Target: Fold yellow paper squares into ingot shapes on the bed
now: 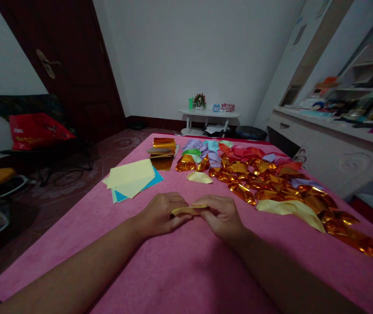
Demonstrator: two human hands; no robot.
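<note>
Both hands meet over the pink cloth, pinching one narrow folded yellow paper [183, 211] between thumbs and fingers. My left hand [164, 213] is closed on its left part, and my right hand [221, 218] grips the right end. Just beyond them lies a folded pale-yellow paper piece [199, 177] shaped like a small boat. To the left is a loose stack of flat yellow and blue sheets [132, 176]. A heap of folded shiny gold pieces [271, 183] spreads to the right, with a longer pale-yellow folded piece [289, 210] at its near edge.
The pink cloth [179, 270] covers the table. Gold foil sheets [162, 152] are stacked at the back, beside purple, green and red folded pieces [202, 150]. A white side table [209, 113] stands by the wall, a chair with a red bag [39, 130] at left, a cabinet [330, 144] at right.
</note>
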